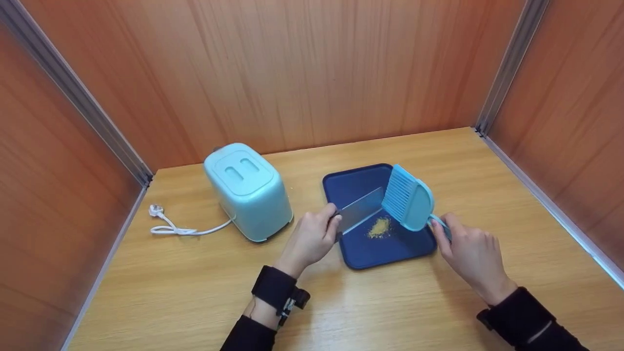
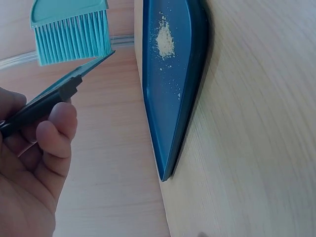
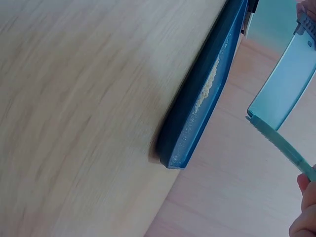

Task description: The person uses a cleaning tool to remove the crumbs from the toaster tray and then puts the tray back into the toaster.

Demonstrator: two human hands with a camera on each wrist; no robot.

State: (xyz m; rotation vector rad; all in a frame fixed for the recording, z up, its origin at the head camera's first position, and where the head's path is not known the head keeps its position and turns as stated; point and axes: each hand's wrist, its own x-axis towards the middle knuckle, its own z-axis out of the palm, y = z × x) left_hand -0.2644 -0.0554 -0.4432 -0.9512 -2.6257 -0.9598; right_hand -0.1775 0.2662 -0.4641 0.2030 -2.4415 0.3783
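My left hand [image 1: 312, 236] grips the dark handle of a cleaver with a broad rectangular blade [image 1: 361, 210], held tilted over a dark blue tray [image 1: 390, 256]. A light blue brush [image 1: 414, 207] is in my right hand [image 1: 473, 253], its handle pinched between thumb and fingers. The brush's bristles [image 2: 74, 39] are beside the blade's far end; in the right wrist view the brush appears to touch the blade's corner. Both tools are above the tray surface. On the tray lies a small pile of yellowish crumbs [image 1: 379, 227], with loose specks around it.
A light blue toaster [image 1: 248, 195] with a lid-like top stands left of the tray. Its white cord [image 1: 190, 231] and plug [image 1: 156, 210] lie on the wooden table [image 1: 185, 297]. Wood-look panels [image 1: 312, 68] enclose the back and both sides.
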